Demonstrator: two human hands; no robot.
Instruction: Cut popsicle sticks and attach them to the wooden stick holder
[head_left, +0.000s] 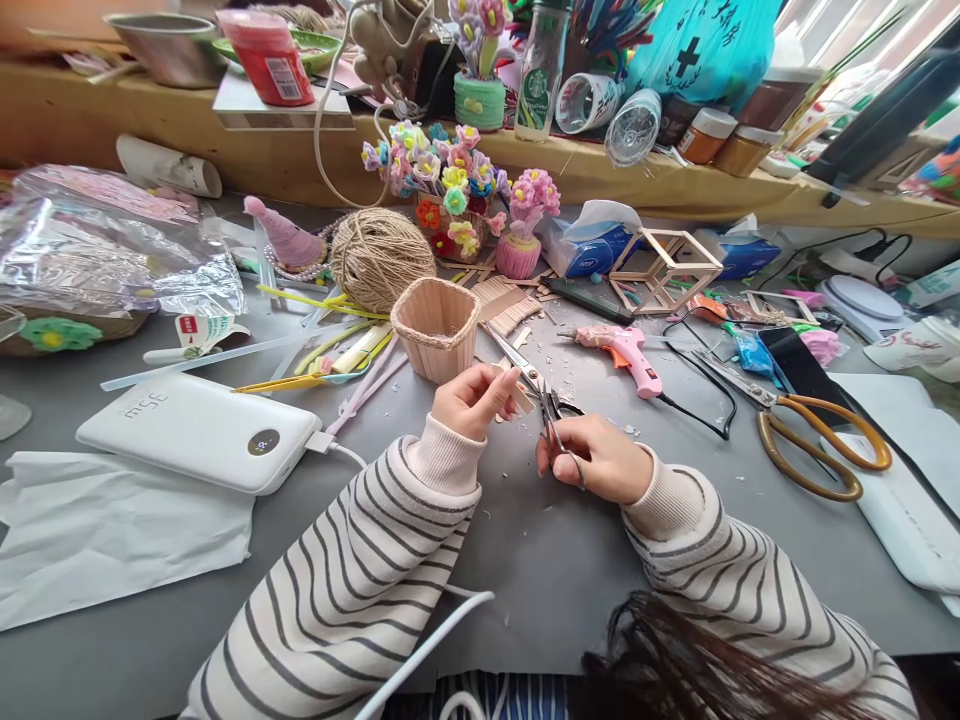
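My left hand (472,402) is closed in a pinch on a small flat piece of wooden stick (520,397). In my right hand (596,455) is a pair of small metal scissors (549,425), with the blades pointing away from me beside the stick piece. Just beyond, a pair of scissors with long silver blades (514,352) and a dark handle lies on the table, partly overlapped by the small pair. Behind my left hand stands a small wooden-slat basket (435,330) with a twine rim. A curved mat of wooden sticks (506,305) lies to its right.
A pink glue gun (626,355) and large brown-handled scissors (821,445) lie to the right. At left are a white power bank (199,430) with a cable and a white cloth (120,530). A twine ball (382,258) and craft flowers (450,180) stand behind the basket.
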